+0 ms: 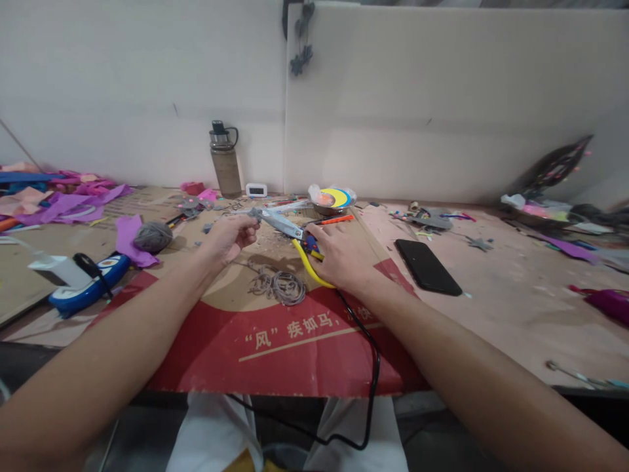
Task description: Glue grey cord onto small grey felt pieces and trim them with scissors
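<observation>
My right hand (339, 252) is closed round the yellow handles of large scissors (282, 224). Their grey blades point left, toward my left fingertips. My left hand (232, 237) pinches a small grey piece (255, 214), close to the blade tips; whether the blades touch it I cannot tell. Both hands are over a red and brown cardboard sheet (304, 357). Between my forearms lies a loose coil of grey yarn (282, 286). A black cable (376, 367) runs from under my right wrist over the table's front edge; its upper end is hidden.
A black phone (426, 267) and grey star (479, 243) lie to the right. Behind are a bottle (226, 164), white clock (256, 191) and metal bowl (330, 208). Grey yarn ball (153, 236), blue power strip (91, 288) and purple scraps (73, 206) occupy the left.
</observation>
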The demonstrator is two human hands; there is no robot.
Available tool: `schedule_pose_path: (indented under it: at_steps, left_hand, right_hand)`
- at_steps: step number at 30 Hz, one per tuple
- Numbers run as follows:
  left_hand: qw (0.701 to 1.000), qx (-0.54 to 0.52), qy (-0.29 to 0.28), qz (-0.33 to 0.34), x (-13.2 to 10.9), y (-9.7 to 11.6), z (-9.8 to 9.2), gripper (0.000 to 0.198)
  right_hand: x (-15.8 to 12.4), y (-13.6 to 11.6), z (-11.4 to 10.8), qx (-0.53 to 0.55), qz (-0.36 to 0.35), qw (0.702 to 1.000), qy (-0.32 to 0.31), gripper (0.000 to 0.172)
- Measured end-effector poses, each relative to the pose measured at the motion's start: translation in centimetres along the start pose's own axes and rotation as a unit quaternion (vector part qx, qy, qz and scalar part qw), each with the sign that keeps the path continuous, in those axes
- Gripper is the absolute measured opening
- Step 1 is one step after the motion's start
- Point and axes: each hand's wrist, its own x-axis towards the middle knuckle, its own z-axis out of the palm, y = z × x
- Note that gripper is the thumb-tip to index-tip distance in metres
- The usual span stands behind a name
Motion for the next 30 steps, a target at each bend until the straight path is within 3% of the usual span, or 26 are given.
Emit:
schedule_pose_path:
  at_steps: [12,30]
  left_hand:
    - [1.0,0.004,-0.002,-0.002,-0.16,-0.01,0.15,0.009]
    - [1.0,-0.006,-0.01,-0.015,-0.04,-0.25,0.0,0.012]
  right_hand:
    - [-0.03,0.24,0.11,-0.046,-0.029,0.999,-0.007,0.042]
    - [0.06,0.48,0.76,0.013,-0.011,0.999,-0.04,0.042]
